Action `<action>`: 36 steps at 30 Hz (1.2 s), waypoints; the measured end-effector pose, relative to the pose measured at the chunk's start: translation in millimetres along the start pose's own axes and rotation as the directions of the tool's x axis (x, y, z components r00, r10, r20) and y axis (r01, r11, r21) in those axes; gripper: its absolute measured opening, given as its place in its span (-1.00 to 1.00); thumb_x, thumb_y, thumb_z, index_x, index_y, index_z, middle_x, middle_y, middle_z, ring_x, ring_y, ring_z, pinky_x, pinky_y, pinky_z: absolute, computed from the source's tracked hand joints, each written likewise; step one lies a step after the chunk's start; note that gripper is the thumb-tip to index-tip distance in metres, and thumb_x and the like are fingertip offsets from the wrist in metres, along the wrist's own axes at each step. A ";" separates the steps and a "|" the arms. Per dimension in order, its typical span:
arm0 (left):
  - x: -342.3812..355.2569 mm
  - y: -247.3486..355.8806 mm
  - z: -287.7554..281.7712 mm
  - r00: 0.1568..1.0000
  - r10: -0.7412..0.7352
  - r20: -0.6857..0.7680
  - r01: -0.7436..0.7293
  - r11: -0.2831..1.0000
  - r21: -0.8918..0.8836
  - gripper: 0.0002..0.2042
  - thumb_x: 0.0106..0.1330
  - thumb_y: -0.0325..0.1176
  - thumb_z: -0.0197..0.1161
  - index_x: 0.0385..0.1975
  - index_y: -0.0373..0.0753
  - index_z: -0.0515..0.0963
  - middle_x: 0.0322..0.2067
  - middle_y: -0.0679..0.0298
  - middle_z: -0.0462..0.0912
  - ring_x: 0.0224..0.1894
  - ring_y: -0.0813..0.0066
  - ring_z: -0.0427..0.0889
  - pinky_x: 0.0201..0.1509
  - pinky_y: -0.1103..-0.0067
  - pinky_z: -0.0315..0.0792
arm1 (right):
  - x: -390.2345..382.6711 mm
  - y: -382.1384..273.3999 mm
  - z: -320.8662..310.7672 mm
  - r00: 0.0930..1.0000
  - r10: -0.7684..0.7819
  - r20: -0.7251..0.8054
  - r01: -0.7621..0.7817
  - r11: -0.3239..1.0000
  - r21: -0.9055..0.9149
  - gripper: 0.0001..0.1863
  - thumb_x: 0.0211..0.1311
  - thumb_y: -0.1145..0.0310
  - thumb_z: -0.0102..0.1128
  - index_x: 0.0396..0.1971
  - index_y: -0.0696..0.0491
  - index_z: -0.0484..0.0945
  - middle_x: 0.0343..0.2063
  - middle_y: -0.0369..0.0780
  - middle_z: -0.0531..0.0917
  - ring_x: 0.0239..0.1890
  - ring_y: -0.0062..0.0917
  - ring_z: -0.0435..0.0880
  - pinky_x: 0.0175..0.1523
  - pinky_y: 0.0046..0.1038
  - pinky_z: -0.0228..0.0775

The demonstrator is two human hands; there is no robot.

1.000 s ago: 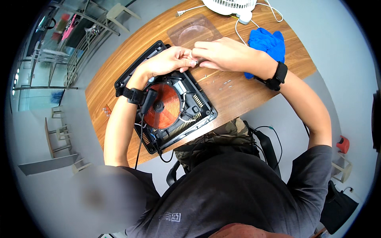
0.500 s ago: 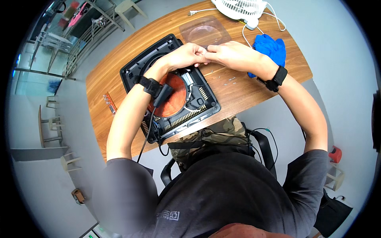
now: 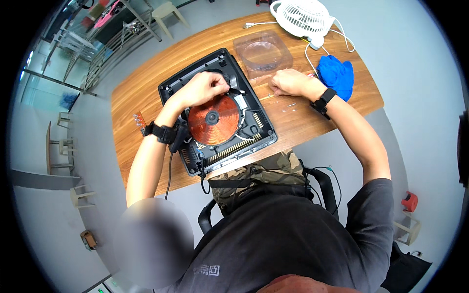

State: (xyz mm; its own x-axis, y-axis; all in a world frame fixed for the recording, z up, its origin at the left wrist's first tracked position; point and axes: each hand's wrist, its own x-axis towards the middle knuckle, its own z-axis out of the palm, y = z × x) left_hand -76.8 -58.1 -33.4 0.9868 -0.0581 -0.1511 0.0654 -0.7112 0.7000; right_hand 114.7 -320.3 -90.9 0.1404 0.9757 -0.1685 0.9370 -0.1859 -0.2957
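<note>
An opened induction cooker [image 3: 264, 142] lies on the wooden table, its round copper coil [image 3: 205, 124] exposed in the black housing. My left hand [image 3: 207, 88] is over the coil's far edge with fingers pinched together; what is between the fingertips is hidden. A small dark strip [image 3: 236, 91] shows just right of those fingers. To the right of the cooker, my right hand [image 3: 289, 83] is closed low over the table, fingertips curled under and whatever they hold out of sight. Several small screws [image 3: 292, 105] lie on the wood just nearer than that hand.
A clear plastic tray [image 3: 266, 71] sits beyond my right hand. Blue gloves [image 3: 336, 75] lie to its right, and a white fan [image 3: 303, 17] with its cord stands at the far edge. A narrow orange circuit board [image 3: 139, 119] rests left of the cooker.
My hands were together above the cooker's right edge. They have parted: the left has moved left over the coil, the right has gone right and down beside the screws.
</note>
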 end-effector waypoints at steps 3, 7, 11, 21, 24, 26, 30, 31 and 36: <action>-21.2 2.0 -0.7 0.992 -0.103 0.067 0.110 0.989 -0.100 -0.73 0.43 -0.24 0.30 -0.39 -0.36 0.61 -0.54 0.28 0.62 -0.46 0.58 0.53 -0.29 0.49 0.48 | 4.4 4.4 5.6 0.999 0.017 0.049 -0.020 0.999 0.045 -0.81 0.13 0.33 0.42 -0.46 0.10 0.59 -0.45 -0.07 0.70 -0.27 -0.09 0.69 -0.18 -0.10 0.48; -37.2 -8.0 0.3 0.999 -0.036 0.021 0.033 0.990 0.138 -0.78 0.45 -0.29 0.27 -0.29 -0.37 0.64 -0.44 0.26 0.69 -0.36 0.60 0.61 -0.20 0.51 0.52 | 6.7 4.6 7.6 0.997 0.007 0.077 -0.013 0.997 0.070 -0.81 0.16 0.34 0.40 -0.46 0.10 0.57 -0.45 -0.08 0.70 -0.26 -0.10 0.68 -0.19 -0.10 0.45; -47.5 -11.0 -2.8 0.996 -0.086 0.008 0.084 0.988 0.128 -0.77 0.44 -0.29 0.27 -0.27 -0.38 0.64 -0.46 0.24 0.68 -0.36 0.57 0.60 -0.20 0.48 0.51 | 5.1 4.2 7.1 0.996 0.014 0.086 -0.019 0.998 0.052 -0.81 0.18 0.35 0.39 -0.45 0.10 0.56 -0.44 -0.06 0.70 -0.25 -0.08 0.68 -0.19 -0.10 0.45; -96.9 -24.2 -7.7 0.984 -0.066 -0.166 0.083 0.991 0.101 -0.77 0.43 -0.30 0.25 -0.26 -0.39 0.66 -0.42 0.22 0.70 -0.36 0.55 0.60 -0.20 0.50 0.52 | -20.3 -4.5 -16.3 0.988 0.068 -0.138 -0.051 0.991 0.127 -0.84 0.26 0.37 0.31 -0.42 0.13 0.57 -0.42 -0.03 0.70 -0.26 -0.04 0.67 -0.15 -0.09 0.48; -110.7 -19.6 -8.4 0.965 -0.117 -0.235 0.154 0.977 0.145 -0.79 0.37 -0.31 0.30 -0.29 -0.37 0.67 -0.38 0.09 0.71 -0.33 0.30 0.68 -0.17 0.41 0.54 | -34.4 -16.1 -23.5 0.981 0.120 -0.153 -0.093 0.980 0.174 -0.79 0.32 0.31 0.27 -0.40 0.15 0.56 -0.41 0.00 0.69 -0.26 -0.03 0.68 -0.13 -0.08 0.50; -120.4 -30.4 -6.0 0.946 -0.069 -0.317 0.151 0.959 0.240 -0.82 0.33 -0.33 0.32 -0.33 -0.35 0.66 -0.36 0.05 0.70 -0.27 0.11 0.70 -0.13 0.33 0.56 | -30.0 -29.1 -19.9 0.978 0.074 -0.195 -0.045 0.988 0.150 -0.78 0.35 0.30 0.26 -0.37 0.17 0.57 -0.42 -0.01 0.68 -0.30 -0.04 0.66 -0.17 -0.13 0.48; -132.1 -39.5 6.7 0.922 -0.024 -0.386 0.164 0.928 0.334 -0.85 0.32 -0.34 0.31 -0.34 -0.31 0.61 -0.35 0.05 0.67 -0.23 -0.02 0.67 -0.14 0.26 0.53 | -21.2 -74.1 -14.0 0.951 0.001 -0.308 0.045 0.989 0.140 -0.70 0.39 0.17 0.24 -0.35 0.12 0.52 -0.48 -0.04 0.65 -0.35 -0.09 0.66 -0.24 -0.13 0.46; -134.6 -35.5 8.5 0.920 -0.052 -0.390 0.185 0.932 0.312 -0.85 0.31 -0.39 0.33 -0.33 -0.38 0.62 -0.35 0.01 0.70 -0.25 0.03 0.69 -0.14 0.31 0.54 | -21.7 -81.4 -12.8 0.934 -0.030 -0.357 0.090 0.984 0.151 -0.70 0.40 0.16 0.24 -0.33 0.11 0.50 -0.50 -0.05 0.64 -0.36 -0.11 0.66 -0.25 -0.14 0.46; -159.1 -34.5 19.8 0.900 -0.142 -0.413 0.245 0.947 0.210 -0.84 0.31 -0.37 0.36 -0.34 -0.35 0.64 -0.40 0.07 0.69 -0.34 0.19 0.67 -0.21 0.37 0.52 | -22.4 -99.1 7.6 0.977 0.055 -0.206 -0.002 0.969 0.248 -0.71 0.36 0.18 0.27 -0.17 0.08 0.47 -0.52 -0.08 0.65 -0.36 -0.05 0.67 -0.27 -0.09 0.46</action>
State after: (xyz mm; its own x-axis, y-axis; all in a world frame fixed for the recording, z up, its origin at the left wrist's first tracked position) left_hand -239.0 -38.2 -47.4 0.9397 0.3380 0.0531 0.2730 -0.8342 0.4792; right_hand 16.3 -324.6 -64.9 0.2544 0.9670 0.0133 0.8284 -0.2108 -0.5190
